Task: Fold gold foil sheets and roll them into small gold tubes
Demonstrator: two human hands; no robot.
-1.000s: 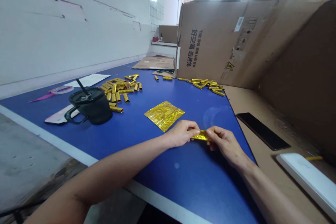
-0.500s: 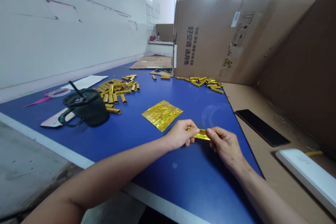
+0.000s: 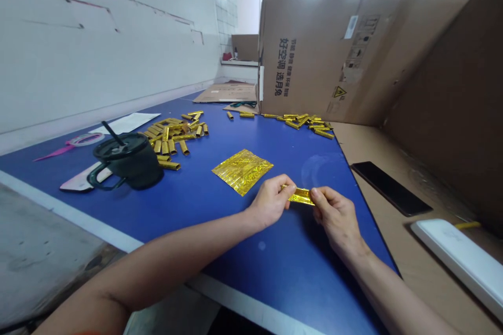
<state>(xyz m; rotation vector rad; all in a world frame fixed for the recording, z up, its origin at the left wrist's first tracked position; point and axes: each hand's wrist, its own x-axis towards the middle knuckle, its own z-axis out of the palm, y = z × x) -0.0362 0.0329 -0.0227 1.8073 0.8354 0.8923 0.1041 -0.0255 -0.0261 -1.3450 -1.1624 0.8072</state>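
Observation:
Between my two hands, just above the blue table, a folded strip of shiny gold foil paper is stretched out level. My left hand pinches its left end between thumb and fingers. At the right end, my right hand pinches it the same way. A flat square sheet of gold foil paper lies on the table just beyond my left hand. Farther off at the left is a pile of folded gold pieces, and more gold pieces lie by the cardboard box.
A dark lidded mug with a straw stands at the left, near a pink-and-white tape roll and a white paper. The large cardboard box walls the back. At right lie a black phone and a white device.
Both hands have risen slightly with the strip, and more of the gold strip shows between the fingers. The sheet and the piles have stayed put.

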